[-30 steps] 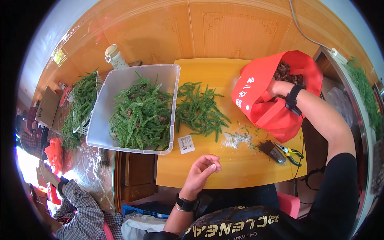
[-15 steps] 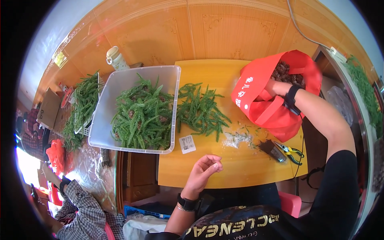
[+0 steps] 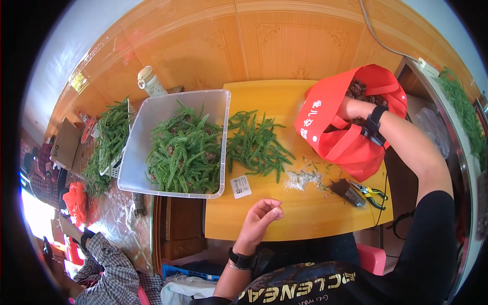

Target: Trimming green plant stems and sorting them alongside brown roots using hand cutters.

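My right hand (image 3: 354,109) reaches into a red fabric bag (image 3: 330,119) at the right of the table. Its fingers are hidden inside, close to a heap of brown pine cones (image 3: 358,90). Over the near edge of the table hangs my left hand (image 3: 260,218), fingers curled toward the thumb, with nothing visible in it. A clear plastic bin (image 3: 133,168) at the left holds green artificial pine sprigs (image 3: 185,152) with some cones among them. More loose sprigs (image 3: 259,145) lie on the table between bin and bag.
Pliers with yellow-black handles (image 3: 371,194) lie beside a packet of thin brown stems (image 3: 346,192). White crumbs (image 3: 302,179) and a white label (image 3: 240,186) are on the yellow table (image 3: 305,218). A bottle (image 3: 151,81) stands behind the bin. Another person's checked sleeve (image 3: 114,269) shows lower left.
My right hand has shifted slightly within the bag, with the wrist turning a little. The left hand keeps its pose. The whole view has shifted slightly.
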Motion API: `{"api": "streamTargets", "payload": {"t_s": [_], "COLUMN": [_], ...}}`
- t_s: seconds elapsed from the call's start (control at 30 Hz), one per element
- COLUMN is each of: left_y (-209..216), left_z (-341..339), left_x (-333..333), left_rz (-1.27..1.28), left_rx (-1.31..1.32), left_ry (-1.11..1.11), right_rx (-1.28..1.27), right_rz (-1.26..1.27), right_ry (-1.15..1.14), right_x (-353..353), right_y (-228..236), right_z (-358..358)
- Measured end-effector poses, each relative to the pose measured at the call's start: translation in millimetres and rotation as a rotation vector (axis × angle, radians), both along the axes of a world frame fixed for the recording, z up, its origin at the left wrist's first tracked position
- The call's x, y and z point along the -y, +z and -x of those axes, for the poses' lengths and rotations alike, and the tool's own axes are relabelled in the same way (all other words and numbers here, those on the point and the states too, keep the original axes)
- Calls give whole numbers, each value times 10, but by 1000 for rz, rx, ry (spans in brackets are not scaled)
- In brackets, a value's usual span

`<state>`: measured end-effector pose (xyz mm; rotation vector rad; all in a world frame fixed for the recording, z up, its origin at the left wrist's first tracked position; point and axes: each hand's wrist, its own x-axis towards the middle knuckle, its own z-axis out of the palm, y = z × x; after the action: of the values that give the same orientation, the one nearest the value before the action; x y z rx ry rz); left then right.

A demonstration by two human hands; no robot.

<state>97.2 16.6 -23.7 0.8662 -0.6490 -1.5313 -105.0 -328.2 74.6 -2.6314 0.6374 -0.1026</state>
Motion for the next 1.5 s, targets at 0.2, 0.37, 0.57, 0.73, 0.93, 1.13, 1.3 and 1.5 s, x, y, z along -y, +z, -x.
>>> {"api": "streamTargets", "payload": {"t_s": [0.2, 0.37, 0.57, 0.73, 0.93, 1.13, 1.3, 1.5], "left_y": [15, 44, 44, 33, 28, 66, 2, -73], "left_z": [65, 114, 99, 122, 131, 219, 346, 291], "left_x": [87, 101, 53, 89, 52, 125, 138, 183], "left_rz": [32, 31, 39, 49, 34, -54, -80, -81], "left_rx": [6, 0, 18, 51, 67, 61, 26, 175], "left_ry": [-46, -55, -52, -61, -73, -66, -24, 59], "right_rx": [291, 415, 459, 532, 389, 346, 257, 168], "right_rz": [-460, -590, -639, -705, -1095, -849, -165, -104], "right_ry": [-337, -495, -602, -374, -166, -187, -185, -128], "right_x": [7, 51, -408, -970, -1687, -1603, -1608, -1670], "right_y": [392, 551, 1182, 1388, 696, -374, -681, -619], "right_z": [546, 873, 779, 551, 3, -81, -90, -49]}}
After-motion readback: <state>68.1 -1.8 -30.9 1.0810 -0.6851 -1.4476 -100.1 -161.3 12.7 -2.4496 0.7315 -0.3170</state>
